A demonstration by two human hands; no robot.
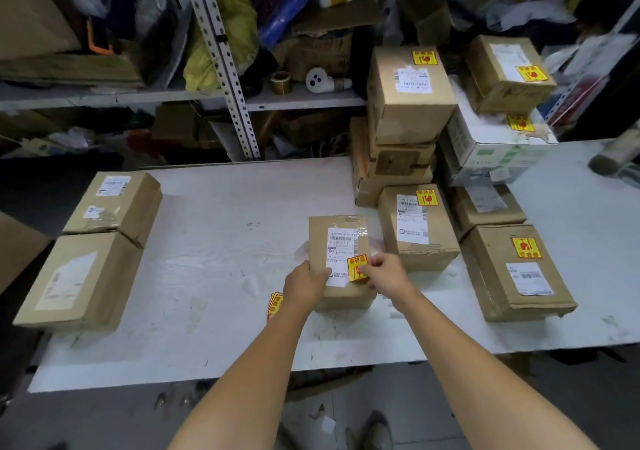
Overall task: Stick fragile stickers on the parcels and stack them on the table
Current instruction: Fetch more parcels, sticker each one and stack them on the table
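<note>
My left hand (304,285) grips near-left corner of parcel (341,262), thumb on top over white label, fingers curled round side. My right hand (386,273) pinches yellow sticker (357,268), thumb on its face, sticker lying on parcel top at near-right of label. Parcel flat on table (214,241), mid, toward near edge. Spare stickers (275,305) on table just left of my left wrist. Two plain boxes (114,203) at left edge. Stickered pile (412,96) at far right.

Bare forearms end in a bare left hand (306,281) and right hand (384,271), with a dark shoe (379,429) below the flat white table (214,241).
</note>
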